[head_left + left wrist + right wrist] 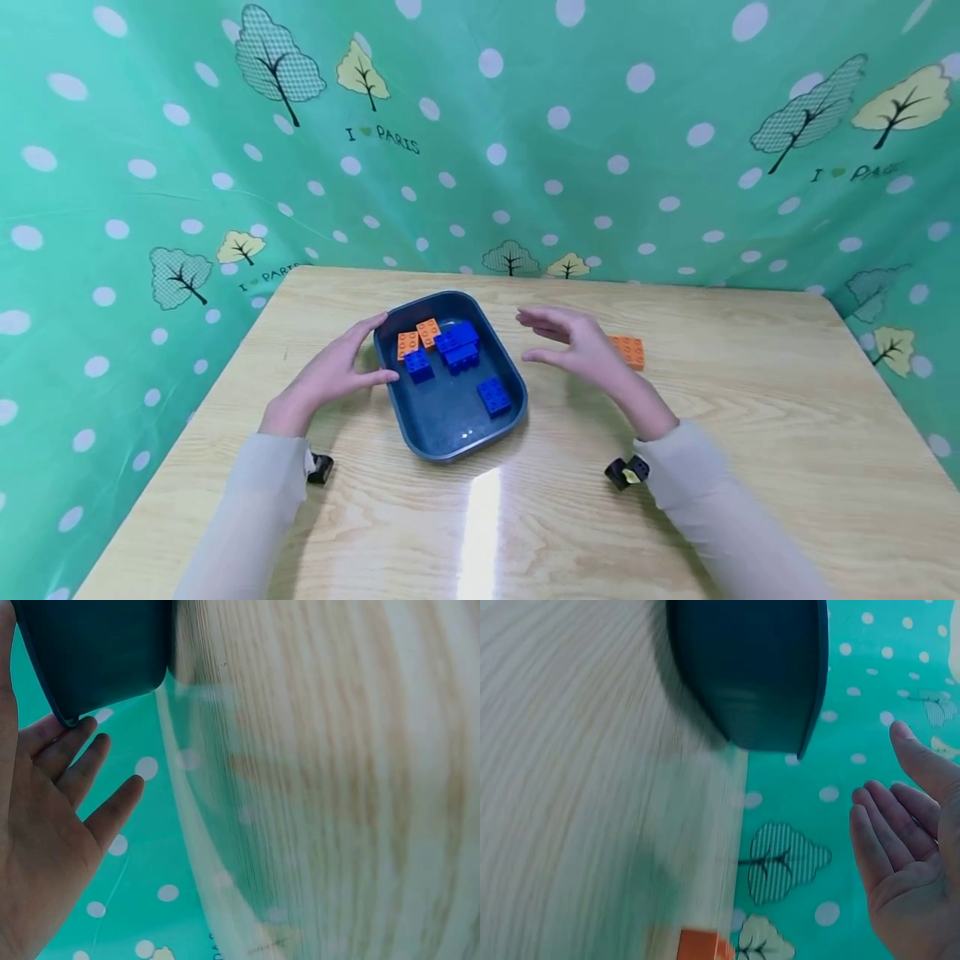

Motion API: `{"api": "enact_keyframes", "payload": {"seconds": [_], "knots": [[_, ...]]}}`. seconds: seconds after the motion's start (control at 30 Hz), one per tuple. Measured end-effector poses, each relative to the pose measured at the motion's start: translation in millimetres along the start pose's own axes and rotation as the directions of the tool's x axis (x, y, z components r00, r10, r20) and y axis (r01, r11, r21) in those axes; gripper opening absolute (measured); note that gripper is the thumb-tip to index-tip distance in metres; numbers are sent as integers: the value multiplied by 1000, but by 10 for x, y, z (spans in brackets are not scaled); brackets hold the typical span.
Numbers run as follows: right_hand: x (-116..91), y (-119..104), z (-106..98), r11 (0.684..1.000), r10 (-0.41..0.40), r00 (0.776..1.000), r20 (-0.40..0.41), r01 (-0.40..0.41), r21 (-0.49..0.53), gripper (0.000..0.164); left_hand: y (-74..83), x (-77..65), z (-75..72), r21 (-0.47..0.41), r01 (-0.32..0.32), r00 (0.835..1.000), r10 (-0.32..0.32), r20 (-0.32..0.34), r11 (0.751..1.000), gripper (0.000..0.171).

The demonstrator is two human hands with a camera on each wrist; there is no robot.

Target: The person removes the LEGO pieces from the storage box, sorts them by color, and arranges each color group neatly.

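A dark blue plastic tray [420, 433] stands on the table with toy building bricks inside. My left hand [337, 367] is at its left side, the fingertips touching the outside near the far left corner and the thumb at the rim. Those fingers look fairly straight in the left wrist view. Two orange bricks [428, 332] and several blue bricks [493, 397] lie in the tray, some blue ones bunched together. Right of the tray, apart from it, my right hand [573, 346] hovers with loosely extended fingers and nothing in it. Behind that wrist lies another orange brick [632, 352], partly covered.
The pale wooden table [750, 400] reaches to a green dotted curtain [525, 192] at the back and left. A bright light reflection shows on the wood in front of the tray. Each wrist wears a small black camera [627, 472].
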State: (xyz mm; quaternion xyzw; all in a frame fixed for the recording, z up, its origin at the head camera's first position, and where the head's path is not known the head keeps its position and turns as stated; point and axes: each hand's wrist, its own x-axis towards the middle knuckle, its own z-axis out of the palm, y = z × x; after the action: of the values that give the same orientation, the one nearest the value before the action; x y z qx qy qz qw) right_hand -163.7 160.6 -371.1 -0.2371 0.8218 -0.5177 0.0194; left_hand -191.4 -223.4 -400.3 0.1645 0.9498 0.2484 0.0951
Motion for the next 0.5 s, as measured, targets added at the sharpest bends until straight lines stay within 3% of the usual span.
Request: {"api": "enact_keyframes", "payload": {"seconds": [0.5], "knots": [[168,-216,331,1000,29,995,100,-29,7,63,2,19,-16,-8,-10,1000,10,8,1000,103]]}}
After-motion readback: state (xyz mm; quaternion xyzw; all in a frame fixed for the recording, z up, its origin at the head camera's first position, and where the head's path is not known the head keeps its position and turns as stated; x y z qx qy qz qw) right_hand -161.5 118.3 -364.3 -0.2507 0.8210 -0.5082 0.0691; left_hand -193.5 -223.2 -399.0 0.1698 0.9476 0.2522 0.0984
